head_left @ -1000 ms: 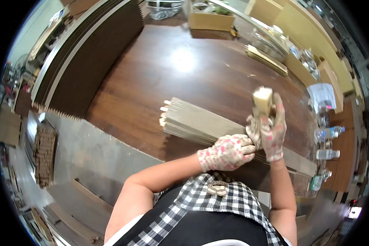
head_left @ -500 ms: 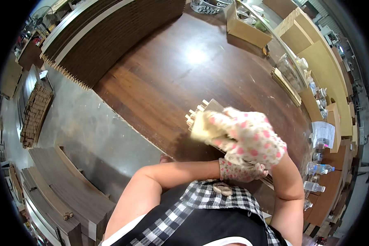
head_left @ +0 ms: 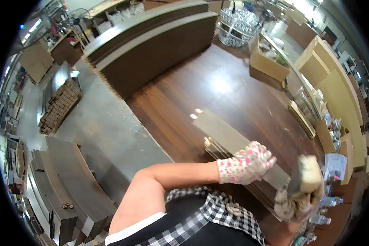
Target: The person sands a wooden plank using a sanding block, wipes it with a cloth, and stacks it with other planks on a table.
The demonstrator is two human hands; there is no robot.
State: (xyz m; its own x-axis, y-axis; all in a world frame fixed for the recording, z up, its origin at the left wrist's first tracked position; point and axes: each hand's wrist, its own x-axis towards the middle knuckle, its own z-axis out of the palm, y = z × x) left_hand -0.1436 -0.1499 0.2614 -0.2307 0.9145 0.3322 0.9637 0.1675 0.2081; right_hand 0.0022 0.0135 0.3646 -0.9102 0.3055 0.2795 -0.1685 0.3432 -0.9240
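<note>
My left hand (head_left: 246,165), in a white glove with pink spots, lies across a narrow grey board (head_left: 225,130). Its fingers curl at the board's far edge, closed on it. Two pale pegs (head_left: 196,113) stick out of the board's far left end. Under and nearer than it lies a stack of similar boards (head_left: 258,194), with pegs at its end. Off the right end of the boards, my gloved right hand (head_left: 297,207) is closed round a pale yellow sponge-like block (head_left: 310,173). Motion smears that hand, and the block's grey side is blurred.
The boards lie on a brown wood-grain table (head_left: 180,102). A tall stack of dark panels (head_left: 160,53) stands at its far left. A cardboard box (head_left: 268,61) and thin wooden strips (head_left: 301,119) are on the right, with plastic bottles (head_left: 332,201) nearer. More panels (head_left: 78,172) stand at left.
My right hand has swung right with the block, away from the pegged end. My left hand has come out from under the right arm onto the board. The view has shifted.
</note>
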